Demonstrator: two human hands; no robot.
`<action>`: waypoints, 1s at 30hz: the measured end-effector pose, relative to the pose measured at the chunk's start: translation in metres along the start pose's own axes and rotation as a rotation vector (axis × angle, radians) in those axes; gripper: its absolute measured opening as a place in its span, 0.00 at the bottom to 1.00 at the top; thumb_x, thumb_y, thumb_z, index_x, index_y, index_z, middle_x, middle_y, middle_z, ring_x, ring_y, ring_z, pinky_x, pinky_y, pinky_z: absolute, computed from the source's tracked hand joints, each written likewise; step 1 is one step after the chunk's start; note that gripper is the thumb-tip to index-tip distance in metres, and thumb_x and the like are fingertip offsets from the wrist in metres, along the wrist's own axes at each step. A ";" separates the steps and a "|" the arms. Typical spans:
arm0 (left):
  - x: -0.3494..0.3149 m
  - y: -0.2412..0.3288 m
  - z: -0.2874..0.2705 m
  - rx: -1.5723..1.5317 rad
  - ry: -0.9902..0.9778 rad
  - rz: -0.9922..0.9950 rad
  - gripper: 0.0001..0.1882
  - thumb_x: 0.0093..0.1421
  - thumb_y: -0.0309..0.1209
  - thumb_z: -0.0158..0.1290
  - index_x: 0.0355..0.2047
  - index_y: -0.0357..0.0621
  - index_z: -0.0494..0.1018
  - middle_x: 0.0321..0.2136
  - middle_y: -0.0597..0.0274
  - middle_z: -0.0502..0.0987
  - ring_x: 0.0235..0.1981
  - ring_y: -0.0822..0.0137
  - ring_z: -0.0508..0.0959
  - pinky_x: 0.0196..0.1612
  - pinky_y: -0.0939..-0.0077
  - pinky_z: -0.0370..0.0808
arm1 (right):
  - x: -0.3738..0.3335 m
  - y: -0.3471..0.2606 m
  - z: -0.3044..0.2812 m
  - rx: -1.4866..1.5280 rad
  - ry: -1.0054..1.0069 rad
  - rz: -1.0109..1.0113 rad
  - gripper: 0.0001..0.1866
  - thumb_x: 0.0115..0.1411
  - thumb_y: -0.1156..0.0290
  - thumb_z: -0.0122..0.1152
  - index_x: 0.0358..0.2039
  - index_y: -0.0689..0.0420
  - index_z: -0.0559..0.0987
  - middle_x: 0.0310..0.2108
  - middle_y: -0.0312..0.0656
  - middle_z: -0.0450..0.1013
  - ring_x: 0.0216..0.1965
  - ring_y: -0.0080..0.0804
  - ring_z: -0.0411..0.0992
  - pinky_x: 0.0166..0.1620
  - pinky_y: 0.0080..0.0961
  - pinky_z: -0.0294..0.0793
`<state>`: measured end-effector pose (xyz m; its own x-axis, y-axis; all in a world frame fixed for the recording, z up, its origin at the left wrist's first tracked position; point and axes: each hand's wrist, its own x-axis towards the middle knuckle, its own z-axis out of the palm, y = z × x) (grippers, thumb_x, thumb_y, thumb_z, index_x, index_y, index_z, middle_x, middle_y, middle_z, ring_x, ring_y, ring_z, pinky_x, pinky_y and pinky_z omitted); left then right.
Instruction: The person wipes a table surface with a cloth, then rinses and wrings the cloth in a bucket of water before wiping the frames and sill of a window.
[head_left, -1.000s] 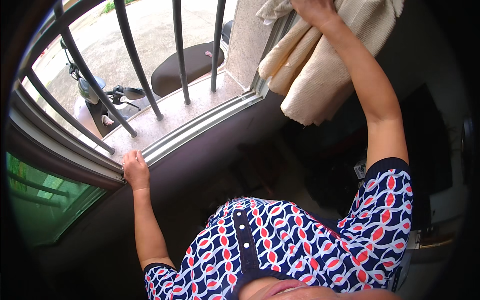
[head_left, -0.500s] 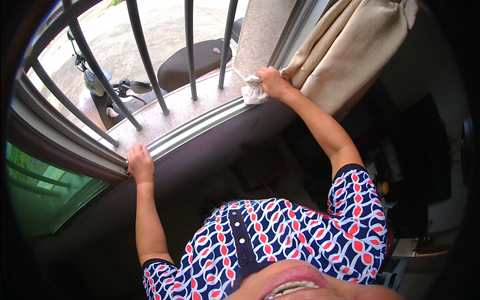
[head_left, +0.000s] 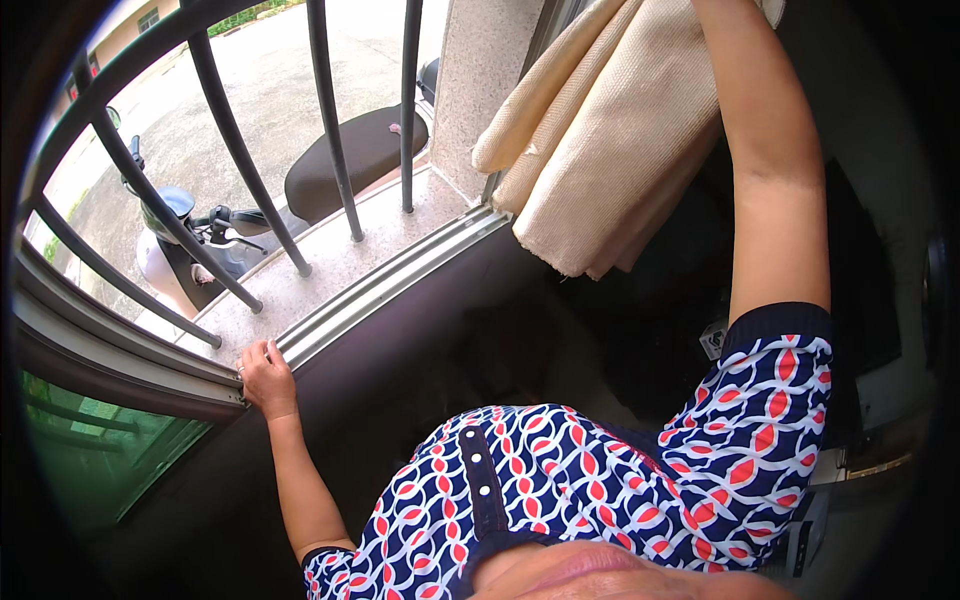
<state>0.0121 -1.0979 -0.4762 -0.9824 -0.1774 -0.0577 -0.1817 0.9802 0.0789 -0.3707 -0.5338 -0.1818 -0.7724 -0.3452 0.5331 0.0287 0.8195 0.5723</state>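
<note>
My left hand [head_left: 267, 380] is at the near left corner of the window, its fingers curled over the edge of the sliding window frame [head_left: 120, 345] beside the metal track [head_left: 400, 282]. My right arm [head_left: 772, 180] reaches up past the beige curtain [head_left: 610, 140], and its hand lies beyond the top edge of the picture. The white cloth seen earlier is out of sight now. Folds of the curtain hang over the right end of the track.
Dark vertical bars [head_left: 232, 150] stand along the pale stone sill [head_left: 375, 225]. Outside, a parked scooter [head_left: 340, 165] is close behind them. Green-tinted glass [head_left: 100, 440] fills the sash at lower left. The room below the window is dark.
My right hand has left the right end of the track and gone up out of view with the white cloth no longer visible. The curtain has swung left. My left hand keeps its place.
</note>
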 end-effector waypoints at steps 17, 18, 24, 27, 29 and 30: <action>-0.008 -0.035 0.043 -0.020 -0.007 0.074 0.11 0.64 0.41 0.53 0.36 0.48 0.78 0.38 0.58 0.78 0.42 0.53 0.77 0.42 0.57 0.77 | -0.358 -0.224 -0.006 0.284 -0.619 -0.554 0.13 0.57 0.72 0.57 0.43 0.53 0.81 0.49 0.40 0.76 0.62 0.39 0.66 0.55 0.36 0.69; -0.006 -0.032 0.045 -0.033 -0.004 0.075 0.11 0.64 0.41 0.54 0.36 0.48 0.78 0.37 0.58 0.78 0.42 0.53 0.78 0.42 0.57 0.77 | -0.368 -0.225 -0.009 0.388 -0.566 -0.570 0.10 0.56 0.73 0.58 0.39 0.52 0.81 0.44 0.39 0.77 0.56 0.38 0.71 0.49 0.31 0.72; -0.001 -0.017 0.058 -0.172 0.166 0.186 0.09 0.63 0.38 0.54 0.35 0.49 0.79 0.35 0.61 0.79 0.40 0.56 0.78 0.39 0.61 0.78 | -0.409 -0.248 -0.013 1.000 -1.114 -0.071 0.22 0.64 0.56 0.57 0.51 0.59 0.77 0.46 0.48 0.75 0.52 0.47 0.70 0.56 0.40 0.70; -0.020 0.007 0.044 -0.378 0.232 0.266 0.08 0.60 0.29 0.57 0.39 0.43 0.78 0.42 0.56 0.78 0.46 0.52 0.76 0.50 0.61 0.74 | -0.427 -0.252 -0.048 0.794 -1.029 -0.049 0.29 0.64 0.47 0.55 0.55 0.58 0.75 0.50 0.50 0.72 0.56 0.50 0.64 0.58 0.42 0.67; -0.059 0.022 0.025 -0.471 0.165 0.259 0.10 0.60 0.27 0.57 0.42 0.39 0.77 0.48 0.52 0.75 0.53 0.50 0.72 0.58 0.59 0.69 | -0.433 -0.256 -0.070 0.871 -0.918 -0.044 0.26 0.63 0.50 0.58 0.53 0.57 0.77 0.48 0.48 0.73 0.53 0.48 0.67 0.57 0.43 0.68; -0.082 0.024 0.019 -0.459 0.141 0.274 0.11 0.60 0.27 0.57 0.43 0.40 0.77 0.49 0.52 0.75 0.53 0.50 0.72 0.58 0.59 0.69 | -0.420 -0.263 -0.083 0.924 -0.870 -0.083 0.25 0.62 0.51 0.59 0.52 0.56 0.78 0.47 0.46 0.73 0.52 0.47 0.67 0.55 0.42 0.68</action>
<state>0.0890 -1.0577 -0.4882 -0.9869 0.0382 0.1571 0.1127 0.8589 0.4995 -0.0008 -0.6425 -0.5047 -0.9205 -0.2850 -0.2671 -0.2199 0.9433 -0.2488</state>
